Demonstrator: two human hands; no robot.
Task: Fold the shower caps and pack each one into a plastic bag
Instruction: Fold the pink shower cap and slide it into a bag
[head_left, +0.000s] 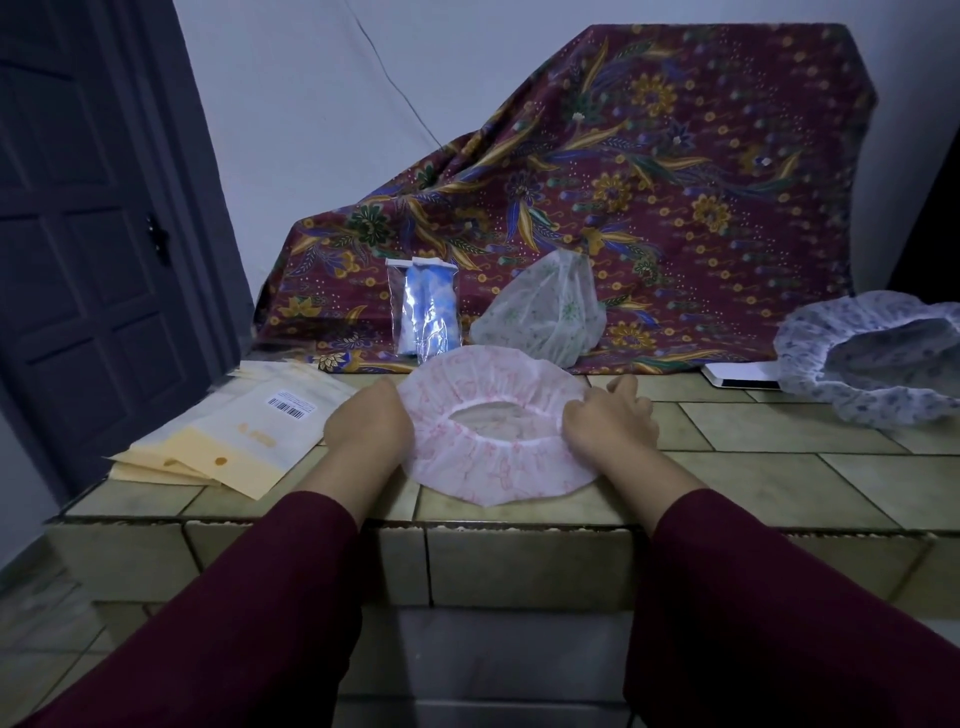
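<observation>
A round, translucent pink-patterned plastic shower cap (496, 436) lay flat on the pale green tiled counter (753, 478), its gathered elastic opening facing up. The left hand (370, 423) held the cap's left edge, its fingers tucked under or into the ruffled rim and hidden from view, so the exact grip could not be told. The right hand (610, 423) rested on the cap's right side with its fingers curled over the ruffled rim near the elastic, gripping it. Both arms wore dark maroon sleeves (779, 597).

To the left of the cap, a fanned stack of cream and yellow flat plastic bags (228, 436) lay on the counter, the top one bearing a barcode label. Behind the cap, a clear plastic bag holding a folded blue-patterned shower cap (428, 309) stood propped against a maroon batik cloth with gold and blue flowers (649, 171), which was draped over something tall at the back. Just beside that bag, a loose white shower cap with a green print (545, 312) sat crumpled against the same cloth. At the far right, a white shower cap with a purple floral print (872, 358) lay open on the counter, partly covering a flat white object (737, 375). A dark panelled door (88, 234) stood at the left.
</observation>
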